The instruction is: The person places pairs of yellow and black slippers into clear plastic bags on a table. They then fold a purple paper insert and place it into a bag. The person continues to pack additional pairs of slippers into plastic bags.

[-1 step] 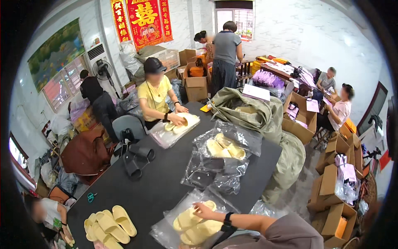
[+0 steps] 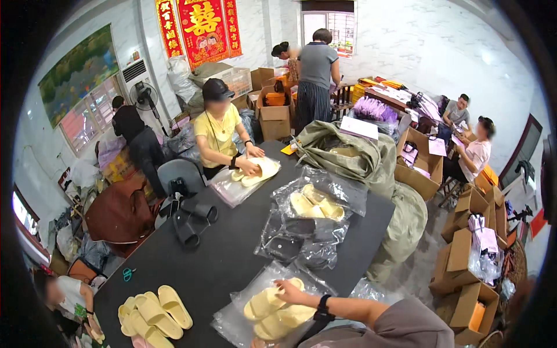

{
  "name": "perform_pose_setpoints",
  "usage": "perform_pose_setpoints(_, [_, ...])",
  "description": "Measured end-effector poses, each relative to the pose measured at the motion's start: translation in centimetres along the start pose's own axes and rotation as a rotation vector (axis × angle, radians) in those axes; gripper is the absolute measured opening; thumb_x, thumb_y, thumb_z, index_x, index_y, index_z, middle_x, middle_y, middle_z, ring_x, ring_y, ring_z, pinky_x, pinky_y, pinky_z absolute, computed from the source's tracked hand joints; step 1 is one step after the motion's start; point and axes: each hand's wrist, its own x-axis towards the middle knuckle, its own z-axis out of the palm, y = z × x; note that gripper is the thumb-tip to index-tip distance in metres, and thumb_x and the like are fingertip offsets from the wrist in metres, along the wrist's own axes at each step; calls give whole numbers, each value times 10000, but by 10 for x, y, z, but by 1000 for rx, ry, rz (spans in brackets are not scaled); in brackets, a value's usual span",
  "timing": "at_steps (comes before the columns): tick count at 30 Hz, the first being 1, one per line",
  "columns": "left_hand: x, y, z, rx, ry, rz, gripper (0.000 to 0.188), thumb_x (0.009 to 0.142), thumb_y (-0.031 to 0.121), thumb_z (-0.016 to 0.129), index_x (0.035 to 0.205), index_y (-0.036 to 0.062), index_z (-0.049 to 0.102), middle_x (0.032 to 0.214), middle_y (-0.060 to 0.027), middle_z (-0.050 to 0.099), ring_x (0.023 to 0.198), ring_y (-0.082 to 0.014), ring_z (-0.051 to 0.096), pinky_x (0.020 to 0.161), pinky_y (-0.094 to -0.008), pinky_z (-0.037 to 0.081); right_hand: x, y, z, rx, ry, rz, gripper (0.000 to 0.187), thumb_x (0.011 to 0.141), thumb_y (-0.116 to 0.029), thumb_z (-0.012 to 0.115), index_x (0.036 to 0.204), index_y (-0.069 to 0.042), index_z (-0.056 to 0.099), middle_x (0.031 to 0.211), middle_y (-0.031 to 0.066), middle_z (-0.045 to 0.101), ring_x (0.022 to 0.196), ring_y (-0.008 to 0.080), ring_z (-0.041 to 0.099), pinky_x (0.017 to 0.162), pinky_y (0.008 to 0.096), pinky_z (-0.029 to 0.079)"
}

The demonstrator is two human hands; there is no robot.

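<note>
Nothing shifted since earlier frame. Right hand (image 2: 288, 288) lay on slippers (image 2: 272, 310) inside bag (image 2: 229, 325); grasp unclear. Left hand unseen. Risk: slick bag sliding off table (image 2: 232, 255) edge, slippers spilling.

In front of me a long black counter (image 2: 232, 255) carries loose pale yellow foam slippers (image 2: 154, 313) at its near left corner, black slippers (image 2: 188, 223) further along, clear plastic bags with yellow slippers (image 2: 316, 203) and with dark slippers (image 2: 290, 243), and a big olive cloth sack (image 2: 348, 153) at the far end.

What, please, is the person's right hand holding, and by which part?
The right hand rests on pale yellow slippers at their upper end, over a clear plastic bag; a closed grip cannot be told.
</note>
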Motion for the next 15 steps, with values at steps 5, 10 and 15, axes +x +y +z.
perform_pose_setpoints(5, [-3,27,-34,-449,-7,-373,362,830,163,562,1165,29,541,1193,-159,532,1024,-272,509,844,-364,422,-29,19,-62,-505,88,104,695,741,-382,699,1298,-93,400,1211,161,479,1147,349,454,934,463,402])
perform_pose_setpoints(10, [9,-26,3,-1283,179,-734,242,890,269,486,933,62,605,782,-27,593,633,-142,503,547,-291,417,-29,13,-88,-593,-19,385,910,681,-498,718,1385,-112,291,1329,174,390,1220,376,383,969,488,371])
perform_pose_setpoints(15, [22,45,-22,-754,-87,-728,326,843,310,562,970,15,618,1014,-159,613,883,-222,594,672,-384,475,-2,51,-118,273,-392,622,420,796,-314,716,1082,-31,597,834,16,608,678,93,563,614,217,463])
